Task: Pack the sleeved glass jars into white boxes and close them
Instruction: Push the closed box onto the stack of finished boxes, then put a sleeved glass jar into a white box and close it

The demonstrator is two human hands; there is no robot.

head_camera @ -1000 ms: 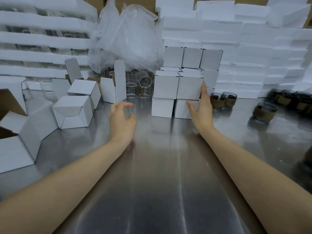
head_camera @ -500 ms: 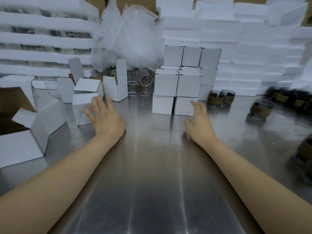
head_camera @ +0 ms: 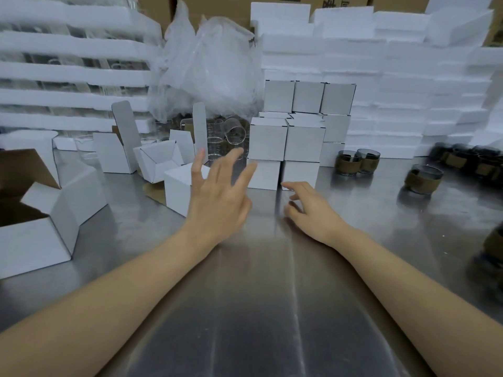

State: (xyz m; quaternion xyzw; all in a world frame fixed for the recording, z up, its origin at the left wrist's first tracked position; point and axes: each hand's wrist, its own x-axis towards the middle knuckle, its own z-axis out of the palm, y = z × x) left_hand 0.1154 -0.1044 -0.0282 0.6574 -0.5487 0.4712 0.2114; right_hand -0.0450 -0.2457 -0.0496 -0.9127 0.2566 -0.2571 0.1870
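Note:
Closed white boxes (head_camera: 285, 142) stand stacked at the middle back of the steel table (head_camera: 258, 308). My left hand (head_camera: 217, 197) hovers with fingers spread, empty, right of a small closed white box (head_camera: 178, 190). My right hand (head_camera: 313, 210) rests low on the table with fingers loosely curled, holding nothing, just in front of the stack. Sleeved glass jars stand to the right: a pair (head_camera: 356, 161) beside the stack, one alone (head_camera: 423, 180), and more (head_camera: 468, 159) at the far right.
Open white boxes with raised flaps (head_camera: 117, 151) stand at the left, with larger open cartons (head_camera: 35, 224) at the left edge. Bare clear glasses (head_camera: 226, 134) sit under a plastic bag (head_camera: 206, 66). White foam slabs (head_camera: 394, 85) fill the back.
My left hand swung left toward the loose boxes, then came back right and lifted with fingers spread. My right hand left the stack's side and dropped to the table.

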